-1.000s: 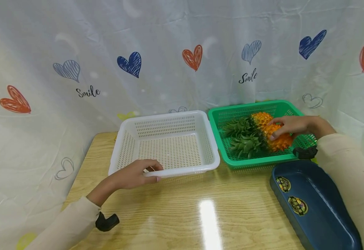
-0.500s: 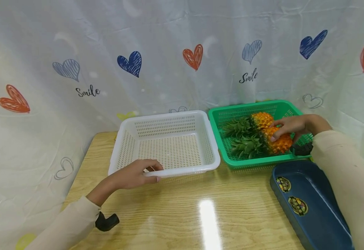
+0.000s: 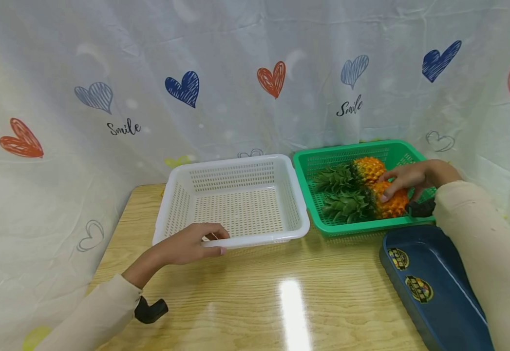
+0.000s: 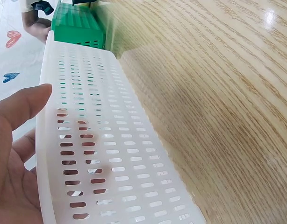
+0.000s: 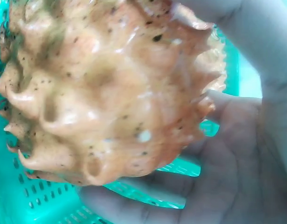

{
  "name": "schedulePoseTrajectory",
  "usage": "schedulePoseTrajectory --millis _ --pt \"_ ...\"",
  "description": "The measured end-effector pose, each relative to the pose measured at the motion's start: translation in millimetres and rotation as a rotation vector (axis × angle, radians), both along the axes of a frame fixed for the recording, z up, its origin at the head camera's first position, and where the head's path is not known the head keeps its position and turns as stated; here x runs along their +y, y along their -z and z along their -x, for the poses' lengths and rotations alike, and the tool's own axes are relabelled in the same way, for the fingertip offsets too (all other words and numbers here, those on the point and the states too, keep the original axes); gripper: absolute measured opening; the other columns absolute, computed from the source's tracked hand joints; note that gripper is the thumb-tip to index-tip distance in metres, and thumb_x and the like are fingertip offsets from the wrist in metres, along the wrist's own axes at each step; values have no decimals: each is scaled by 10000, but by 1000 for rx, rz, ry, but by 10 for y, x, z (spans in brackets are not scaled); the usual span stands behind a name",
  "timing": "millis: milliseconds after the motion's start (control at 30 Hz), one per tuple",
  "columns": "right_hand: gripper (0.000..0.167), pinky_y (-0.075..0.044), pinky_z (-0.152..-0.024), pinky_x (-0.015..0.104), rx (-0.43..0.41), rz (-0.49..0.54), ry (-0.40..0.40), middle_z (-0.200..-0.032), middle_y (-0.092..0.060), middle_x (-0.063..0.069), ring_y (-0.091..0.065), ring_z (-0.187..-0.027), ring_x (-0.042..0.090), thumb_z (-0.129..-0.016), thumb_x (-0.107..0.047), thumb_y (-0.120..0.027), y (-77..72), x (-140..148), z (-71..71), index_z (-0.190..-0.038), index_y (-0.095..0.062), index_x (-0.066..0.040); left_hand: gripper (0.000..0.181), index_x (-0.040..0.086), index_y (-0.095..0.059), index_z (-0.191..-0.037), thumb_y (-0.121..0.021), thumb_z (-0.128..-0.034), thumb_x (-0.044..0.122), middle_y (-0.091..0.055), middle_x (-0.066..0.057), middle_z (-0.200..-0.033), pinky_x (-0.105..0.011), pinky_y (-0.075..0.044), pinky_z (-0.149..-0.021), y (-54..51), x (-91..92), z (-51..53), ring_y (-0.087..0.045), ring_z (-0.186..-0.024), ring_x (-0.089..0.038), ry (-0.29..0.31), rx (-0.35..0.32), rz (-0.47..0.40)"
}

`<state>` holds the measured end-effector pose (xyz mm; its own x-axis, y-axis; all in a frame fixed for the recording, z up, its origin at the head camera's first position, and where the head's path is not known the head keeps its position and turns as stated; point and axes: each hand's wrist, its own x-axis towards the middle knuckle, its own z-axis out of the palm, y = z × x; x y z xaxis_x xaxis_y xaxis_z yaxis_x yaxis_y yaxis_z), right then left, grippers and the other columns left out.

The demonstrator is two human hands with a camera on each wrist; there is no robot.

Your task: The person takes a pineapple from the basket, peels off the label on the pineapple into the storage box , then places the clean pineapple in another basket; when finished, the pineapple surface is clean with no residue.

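My left hand (image 3: 188, 244) grips the near rim of a white perforated plastic basket (image 3: 261, 239). In the left wrist view its thumb lies outside the wall (image 4: 120, 149), and the other fingers show through the slots from inside. To the right, two orange pineapples with green crowns lie in a green basket (image 3: 360, 227). My right hand (image 3: 409, 176) holds the nearer pineapple (image 3: 396, 204), thumb on one side and fingers around the other. Up close, the right wrist view shows this pineapple's bumpy skin (image 5: 106, 93). The farther pineapple (image 3: 368, 168) lies beside it, touching or nearly so.
A dark blue tray (image 3: 443, 287) with two round stickers stands in front of the green basket, partly covered by the right sleeve. The baskets sit side by side on a wooden table (image 3: 237, 297). Behind them hangs a white curtain (image 3: 228, 122) printed with hearts.
My right hand has shifted slightly on the nearer pineapple, which has turned a little, and the right forearm has moved left. My left hand and the baskets stay in place.
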<state>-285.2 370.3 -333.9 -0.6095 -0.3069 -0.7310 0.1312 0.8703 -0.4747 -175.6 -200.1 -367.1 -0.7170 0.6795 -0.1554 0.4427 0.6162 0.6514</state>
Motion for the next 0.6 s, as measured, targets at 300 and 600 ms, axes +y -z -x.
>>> schedulePoseTrajectory --millis 300,600 --pt "967 -541 -930 506 -11 1 -23 -1502 -301 401 -472 -1297 499 -926 -393 -724 21 19 4 -1557 -149 61 242 230 -648 -1196 -662 -982 341 -655 66 -1196 -443 -499 -975 12 2 9 -634 -1108 -205 1 -6 2" --pt "935 -545 -931 503 -17 31 -5 -1435 -450 322 -574 -1219 351 -937 -366 -713 22 21 28 -1559 -154 53 215 233 -656 -1179 -669 -979 311 -661 73 -1165 -437 -505 -950 8 2 4 -636 -1087 -200 -10 2 4"
